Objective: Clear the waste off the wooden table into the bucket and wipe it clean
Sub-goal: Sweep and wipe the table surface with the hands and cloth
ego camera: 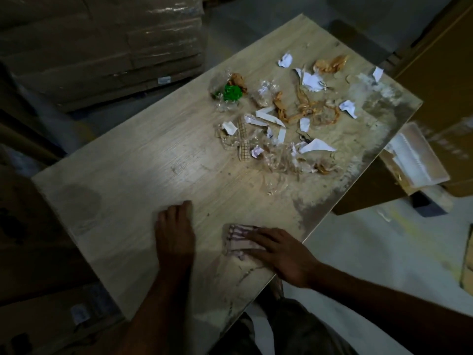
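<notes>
Closest to me, my right hand presses flat, fingers straight, on the folded cloth. My left hand rests empty on the table. The waste lies ahead, far-right, nearer my right hand; no bucket shows.

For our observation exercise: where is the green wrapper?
Head view: the green wrapper lies at the waste pile's far-left edge, amid clear plastic, beside a brown scrap.

Pretty dim in here. Stacks of shrink-wrapped cardboard boxes fill the far left, with more brown cartons off to the right. One open box has white stuff inside, maybe foam. The pale grey floor has some yellowish smears.
</notes>
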Motion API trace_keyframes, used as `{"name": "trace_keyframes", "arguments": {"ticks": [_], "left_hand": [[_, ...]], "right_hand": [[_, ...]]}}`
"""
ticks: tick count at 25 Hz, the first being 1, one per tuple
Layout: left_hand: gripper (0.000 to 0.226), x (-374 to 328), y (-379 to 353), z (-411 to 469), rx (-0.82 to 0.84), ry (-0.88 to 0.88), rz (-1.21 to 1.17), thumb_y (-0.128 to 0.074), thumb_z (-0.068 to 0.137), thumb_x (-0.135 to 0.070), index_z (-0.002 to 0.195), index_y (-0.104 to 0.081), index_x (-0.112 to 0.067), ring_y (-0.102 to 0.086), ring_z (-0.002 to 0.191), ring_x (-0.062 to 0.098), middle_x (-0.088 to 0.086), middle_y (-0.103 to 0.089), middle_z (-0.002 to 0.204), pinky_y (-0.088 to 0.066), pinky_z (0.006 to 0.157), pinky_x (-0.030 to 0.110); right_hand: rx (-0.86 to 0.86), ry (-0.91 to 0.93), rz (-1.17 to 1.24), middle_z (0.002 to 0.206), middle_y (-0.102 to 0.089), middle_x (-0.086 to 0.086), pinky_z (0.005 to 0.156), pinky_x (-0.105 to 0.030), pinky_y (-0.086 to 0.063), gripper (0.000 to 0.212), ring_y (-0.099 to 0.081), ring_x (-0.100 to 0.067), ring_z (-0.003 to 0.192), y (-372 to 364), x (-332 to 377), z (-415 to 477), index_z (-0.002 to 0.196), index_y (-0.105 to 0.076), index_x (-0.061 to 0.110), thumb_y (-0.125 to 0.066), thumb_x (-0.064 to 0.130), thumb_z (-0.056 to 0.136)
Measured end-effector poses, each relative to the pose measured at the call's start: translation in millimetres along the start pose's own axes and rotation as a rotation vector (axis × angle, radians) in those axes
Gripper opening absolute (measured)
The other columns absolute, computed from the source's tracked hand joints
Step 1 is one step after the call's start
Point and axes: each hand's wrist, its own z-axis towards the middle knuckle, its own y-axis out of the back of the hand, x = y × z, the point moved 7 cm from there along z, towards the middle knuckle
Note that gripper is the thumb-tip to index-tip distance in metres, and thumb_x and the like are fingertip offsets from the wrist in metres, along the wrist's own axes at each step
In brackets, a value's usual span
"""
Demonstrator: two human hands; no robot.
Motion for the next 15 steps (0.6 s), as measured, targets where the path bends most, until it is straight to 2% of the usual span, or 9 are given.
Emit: {"name": "trace_keyframes", "arguments": {"ticks": [3, 7, 8, 11, 13, 15], "left_hand": [[0.043, -64.5, -13.0, -35.6, 0.023, 0.057, -0.079, -0.053, 0.089, -0.017, 0.131, -0.057, -0.024, -0.052, 0.104, 0.031, 0.005, -0.057, 0.114, -0.044, 0.085, 0.046], [0.042, -134.1, -22.3, -70.0, 0.013, 0.197, -0.141, -0.053, 0.090, -0.017, 0.130, -0.056, -0.029, -0.051, 0.105, 0.026, -0.001, -0.055, 0.113, -0.038, 0.088, 0.043], [0.042, -143.6, -23.9, -71.1, 0.012, 0.233, -0.152, -0.053, 0.089, -0.018, 0.129, -0.057, -0.029, -0.051, 0.105, 0.026, -0.001, -0.056, 0.112, -0.037, 0.087, 0.043], [0.042, -156.3, -26.0, -69.6, -0.035, 0.388, -0.210, -0.046, 0.083, -0.022, 0.122, -0.062, -0.028, -0.054, 0.106, 0.031, 0.003, -0.059, 0.112, -0.039, 0.087, 0.044], [0.042, -160.9, -24.3, -70.6, -0.052, 0.474, -0.242, -0.046, 0.081, -0.020, 0.119, -0.064, -0.026, -0.054, 0.109, 0.034, 0.006, -0.061, 0.115, -0.042, 0.090, 0.046], [0.038, -168.0, -30.1, -72.3, -0.019, 0.517, -0.237, -0.054, 0.088, -0.016, 0.124, -0.061, -0.024, -0.052, 0.114, 0.036, 0.008, -0.058, 0.123, -0.041, 0.095, 0.048]], "right_hand": [[0.018, -0.004, 0.006, 0.160, -0.043, -0.007, 0.112, -0.044, -0.039, 0.050, -0.041, -0.033, 0.142, -8.8, -43.7, 5.7, 0.150, -0.051, 0.030, -0.053, 0.025, 0.100], [-0.056, -0.216, 0.067, 0.159, -0.044, -0.010, 0.106, -0.048, -0.045, 0.048, -0.047, -0.037, 0.134, 34.0, -105.1, 69.2, 0.152, -0.049, 0.027, -0.039, 0.027, 0.105], [-0.088, -0.211, 0.071, 0.158, -0.046, -0.010, 0.105, -0.047, -0.045, 0.051, -0.048, -0.036, 0.132, 44.9, -110.8, 68.3, 0.152, -0.049, 0.024, -0.034, 0.025, 0.103], [-0.113, -0.057, 0.056, 0.155, -0.049, -0.010, 0.104, -0.044, -0.044, 0.064, -0.050, -0.036, 0.131, 56.2, -101.6, 10.3, 0.151, -0.050, 0.020, -0.039, 0.008, 0.089], [-0.018, 0.067, 0.061, 0.157, -0.047, -0.008, 0.105, -0.045, -0.045, 0.076, -0.046, -0.034, 0.137, 41.0, -104.0, -44.3, 0.150, -0.051, 0.021, -0.038, 0.000, 0.078], [0.060, 0.158, 0.056, 0.159, -0.045, -0.008, 0.107, -0.046, -0.046, 0.074, -0.044, -0.034, 0.141, 28.9, -123.7, -58.1, 0.149, -0.052, 0.022, -0.036, -0.001, 0.081]]}}
